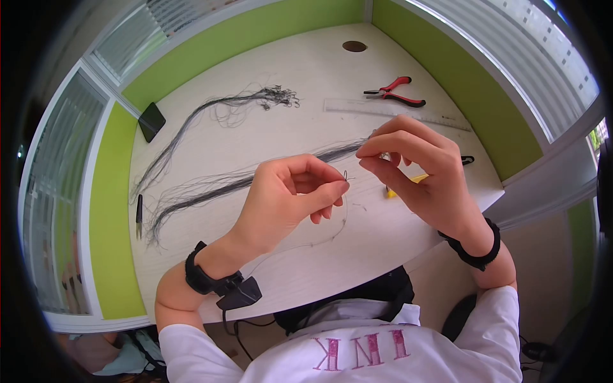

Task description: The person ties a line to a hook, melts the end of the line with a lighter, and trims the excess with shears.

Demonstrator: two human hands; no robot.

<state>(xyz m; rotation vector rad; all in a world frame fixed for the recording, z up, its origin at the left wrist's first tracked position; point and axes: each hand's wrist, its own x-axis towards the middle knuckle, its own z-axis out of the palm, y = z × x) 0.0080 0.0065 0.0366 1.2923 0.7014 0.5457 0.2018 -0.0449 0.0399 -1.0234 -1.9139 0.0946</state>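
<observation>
My left hand (287, 198) is closed, with thumb and forefinger pinching a thin dark thread (346, 175). A small loop of it stands up from the fingertips, and a fine strand trails down toward the table's front edge. Just to the right, my right hand (421, 169) is closed in a pinch, thumb and forefinger close together. Whatever lies between those fingertips is too small to make out. Behind both hands a long bundle of dark threads (223, 189) stretches across the table, its right end partly hidden by my right hand.
A second thread bundle (198, 113) with a tangled end lies farther back. Red-handled pliers (396, 92) and a clear ruler (396, 115) are at back right. A yellow object (407, 186) sits partly under my right hand. Black-handled tweezers (139, 217) and a black flat device (152, 122) lie left.
</observation>
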